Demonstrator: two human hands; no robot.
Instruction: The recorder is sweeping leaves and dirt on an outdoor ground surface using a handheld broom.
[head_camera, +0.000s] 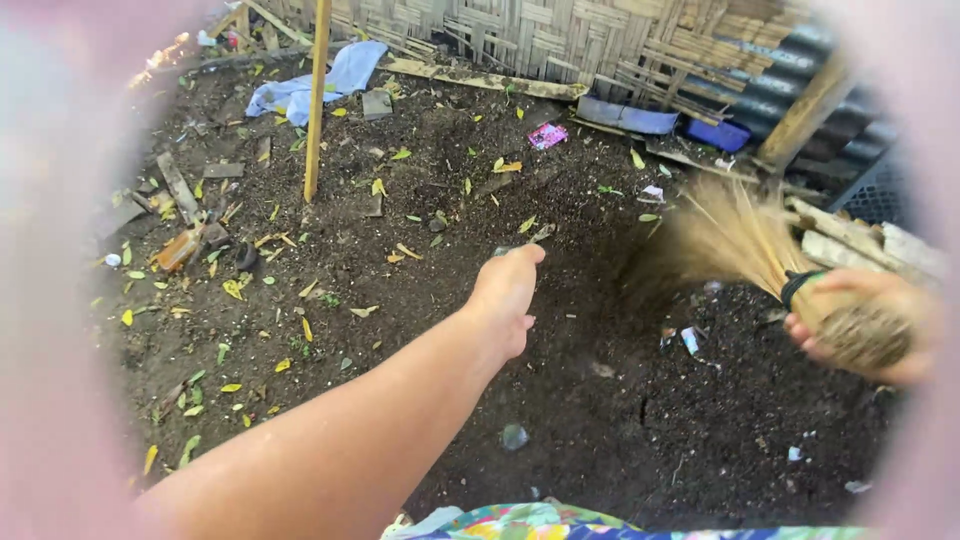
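Straw hand broom over dark soil
Right hand grasps the pale straw hand broom, bristles toward 10 o'clock; left hand clenched over the dark leaf-strewn soil.

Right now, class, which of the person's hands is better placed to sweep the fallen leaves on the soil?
Right. The right hand already grips the straw hand broom; the left hand carries no sweeping tool.

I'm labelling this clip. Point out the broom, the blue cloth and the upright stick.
broom (745, 240), head view, on the blurred straw bristles.
blue cloth (345, 75), head view, on its upper fold.
stick (317, 100), head view, on mid shaft.
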